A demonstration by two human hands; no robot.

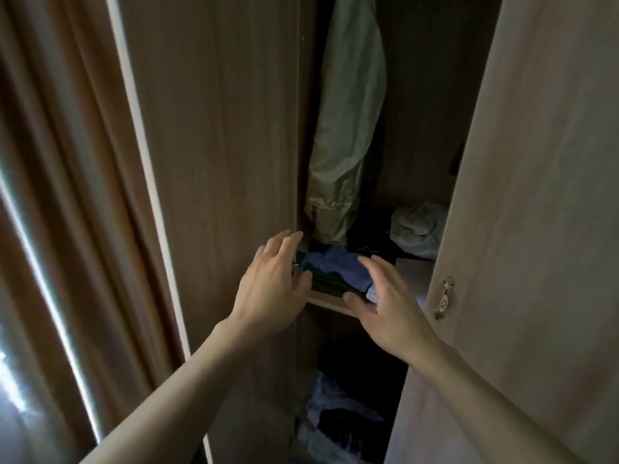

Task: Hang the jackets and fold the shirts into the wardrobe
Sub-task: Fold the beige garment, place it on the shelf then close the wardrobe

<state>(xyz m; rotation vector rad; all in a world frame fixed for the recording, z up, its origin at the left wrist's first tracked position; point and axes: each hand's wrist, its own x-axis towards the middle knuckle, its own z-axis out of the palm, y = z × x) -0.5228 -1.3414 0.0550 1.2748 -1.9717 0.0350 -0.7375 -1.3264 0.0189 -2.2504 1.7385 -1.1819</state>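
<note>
— Bedroom corner, dim. Item one, far left?

— Brown curtain [67,195], hanging in folds, with a bright strip of daylight along its lower edge. Next to it stands the wardrobe [217,128], wood-grain panels, with its right-hand door [536,229] swung open and a small metal handle [444,298] on that door.

— Hands?

— Left hand [273,283] raised at the shelf's left end, fingers [284,244] apart and fairly straight, holding nothing. Whether it touches the clothes, I cannot tell. Right hand [390,303] just beside the pile on its right, fingers likewise spread and loose, thumb near the shelf [326,301] edge.

— Contents of the shelf?

— Between the two hands, a blue shirt [338,266], folded but rumpled, lying on top of darker folded garments [330,284]. Behind it hangs a pale green jacket [348,128], reaching down to the shelf. Further right, at the back, a whitish bundle [417,229].

— Below?

— Lower compartment, dark; loose clothes [335,410] heaped there, pale and black, details unclear.
</note>
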